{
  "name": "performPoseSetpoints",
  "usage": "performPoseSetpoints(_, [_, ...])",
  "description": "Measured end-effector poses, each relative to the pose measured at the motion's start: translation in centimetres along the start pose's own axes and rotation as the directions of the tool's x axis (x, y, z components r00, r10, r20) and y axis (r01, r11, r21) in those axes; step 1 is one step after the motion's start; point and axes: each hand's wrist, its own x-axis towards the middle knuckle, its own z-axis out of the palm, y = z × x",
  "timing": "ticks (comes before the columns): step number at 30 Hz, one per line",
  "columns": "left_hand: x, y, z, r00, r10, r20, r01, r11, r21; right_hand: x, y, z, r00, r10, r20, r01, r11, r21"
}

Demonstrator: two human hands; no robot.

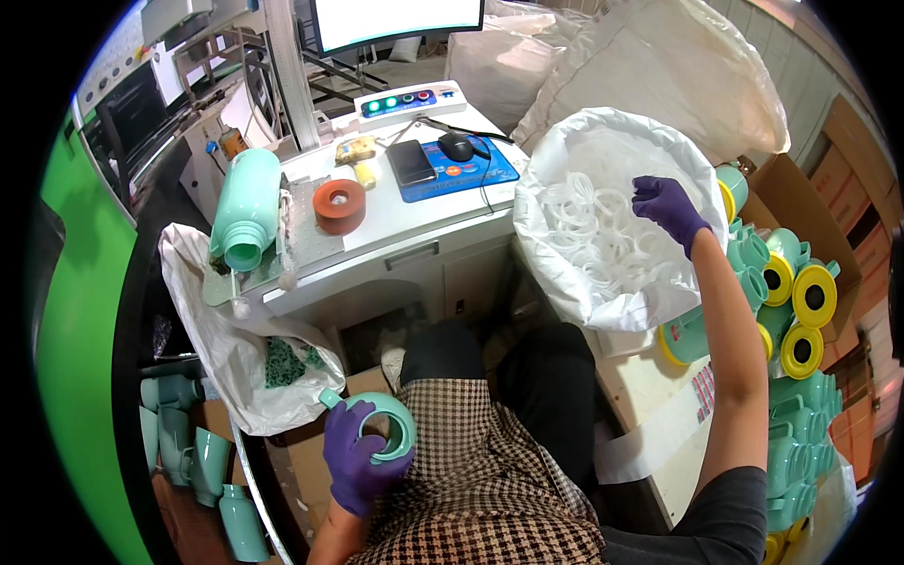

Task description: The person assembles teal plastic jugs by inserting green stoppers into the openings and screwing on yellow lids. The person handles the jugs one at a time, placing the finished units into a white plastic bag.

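Observation:
My left hand [356, 466], in a purple glove, is wrapped around a teal plastic ring-shaped collar with a side handle [402, 419], held above my lap. Through the collar's round opening I see down past it. My right hand [670, 209], also gloved in purple, is over the right side of a large white bag [556, 282]. Its fingers are drawn together; whatever may be between them is too small to make out. Inside the bag lies a loose heap of translucent white rings [603, 235], just below and left of that hand.
A teal bottle body [250, 202] lies on the white table [377, 226] beside an orange tape roll [339, 206], phone [411, 163] and mouse [456, 146]. Teal parts with yellow rings [814, 296] crowd the right; more teal pieces [209, 466] fill the lower left. A white sack [221, 339] hangs left.

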Motion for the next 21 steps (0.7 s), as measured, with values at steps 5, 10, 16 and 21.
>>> performPoseSetpoints(5, [-1.1, -1.2, -1.1, 0.951, -0.306, -0.038, 0.305, 0.951, -0.041, -4.9, -6.0, 4.3, 0.763, -0.621, -0.177, 0.430, 0.693, -0.578])
performPoseSetpoints(10, [1.5, -0.9, -1.5, 0.963, -0.265, -0.045, 0.258, 0.959, -0.115, -18.9, -11.2, 15.7, 0.762, -0.648, -0.007, 0.644, 0.757, 0.108])
performPoseSetpoints(16, [2.4, -1.1, -1.6, 0.986, -0.161, 0.037, 0.164, 0.977, -0.138, -25.8, -13.6, 24.9, 0.540, -0.803, 0.253, 0.584, 0.574, 0.575])
performPoseSetpoints(21, [2.1, -0.8, -0.4, 0.997, -0.067, 0.031, 0.070, 0.991, -0.116, -26.5, -13.6, 27.2, 0.557, -0.735, 0.386, 0.637, 0.677, 0.368])
